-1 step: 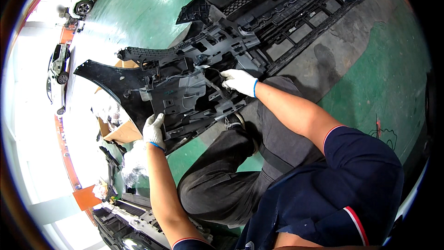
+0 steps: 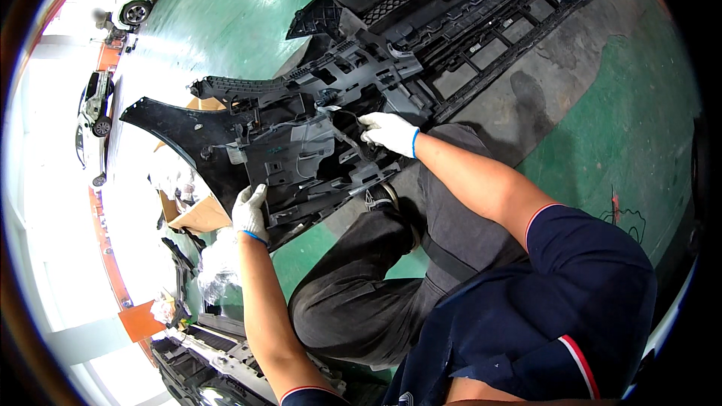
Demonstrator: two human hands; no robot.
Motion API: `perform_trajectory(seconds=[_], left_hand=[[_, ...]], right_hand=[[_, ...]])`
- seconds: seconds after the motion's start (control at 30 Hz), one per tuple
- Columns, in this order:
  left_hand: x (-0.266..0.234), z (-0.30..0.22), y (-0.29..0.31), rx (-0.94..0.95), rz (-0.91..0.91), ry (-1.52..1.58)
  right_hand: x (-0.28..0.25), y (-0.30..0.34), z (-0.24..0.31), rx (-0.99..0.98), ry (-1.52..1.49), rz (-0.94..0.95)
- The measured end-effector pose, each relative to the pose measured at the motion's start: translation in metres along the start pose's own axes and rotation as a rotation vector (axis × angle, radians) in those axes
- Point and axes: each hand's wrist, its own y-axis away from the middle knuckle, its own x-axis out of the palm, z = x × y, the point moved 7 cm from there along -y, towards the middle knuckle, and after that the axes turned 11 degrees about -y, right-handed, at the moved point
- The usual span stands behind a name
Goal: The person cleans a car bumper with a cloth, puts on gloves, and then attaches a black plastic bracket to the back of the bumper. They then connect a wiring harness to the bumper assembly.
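Note:
A large black car bumper [image 2: 289, 154] lies in front of me, its inner side with brackets and thin wiring facing up. My left hand [image 2: 250, 212], in a white knit glove, is closed on the bumper's near left edge, the thumb on top and the other fingers partly hidden. Over the middle of the bumper is my right hand [image 2: 389, 135], gloved too. Its fingers are bent together beside a dark strip and a thin grey part; what they pinch is hidden.
The bumper's grille section [image 2: 421, 4] stretches far right over a grey mat [image 2: 556, 83]. Left of the bumper stand a cardboard box [image 2: 199, 214] and clear plastic wrap [image 2: 219, 267]. More car parts [image 2: 226, 361] lie at lower left. A thin cable [image 2: 628, 218] lies on the green floor.

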Motion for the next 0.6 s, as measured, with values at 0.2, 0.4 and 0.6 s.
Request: perform_trajectory(seconds=[0.2,0.4,0.6], left_hand=[[-0.002,0.001,-0.001,-0.007,0.001,-0.003],[0.0,-0.003,0.003,-0.002,0.001,-0.033],[0.002,0.004,-0.004,-0.016,0.071,0.0]], right_hand=[[-0.002,0.002,0.004,-0.023,-0.066,-0.044],[-0.003,0.004,0.013,-0.083,-0.031,-0.1],[-0.006,0.003,0.01,-0.031,-0.04,-0.061]])
